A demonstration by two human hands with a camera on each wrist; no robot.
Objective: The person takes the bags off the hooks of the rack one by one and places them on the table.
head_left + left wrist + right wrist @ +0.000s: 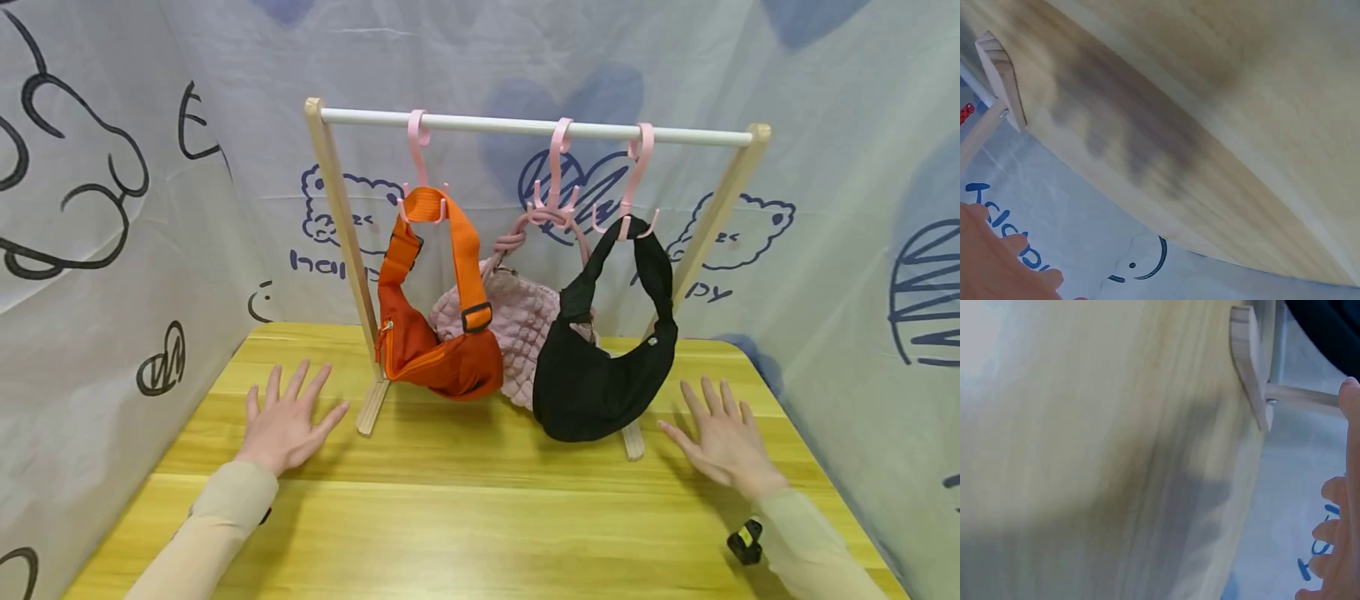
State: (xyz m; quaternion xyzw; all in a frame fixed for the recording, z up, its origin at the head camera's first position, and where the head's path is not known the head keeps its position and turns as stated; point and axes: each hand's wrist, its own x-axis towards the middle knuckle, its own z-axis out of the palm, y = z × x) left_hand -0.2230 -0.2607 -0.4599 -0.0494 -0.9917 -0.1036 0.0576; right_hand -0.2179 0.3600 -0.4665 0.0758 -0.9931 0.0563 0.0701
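Note:
In the head view my left hand (283, 423) is spread palm down over the table's left side, fingers straight, holding nothing. My right hand (726, 437) is likewise spread over the right side, its thumb pointing toward the rack. Between them three bags hang by their straps from pink hooks: an orange bag (450, 364) nearest my left hand, a pink quilted bag (517, 325) behind in the middle, and a black bag (600, 387) nearest my right hand. The pink bag is partly hidden by the other two. Both wrist views show hand shadows on the wood.
A wooden rack (341, 225) with a white crossbar (495, 123) stands toward the back of the table (480, 533). Its feet (372, 408) point forward beside each hand. White cloth (225, 50) with blue and black drawings encloses the back and sides.

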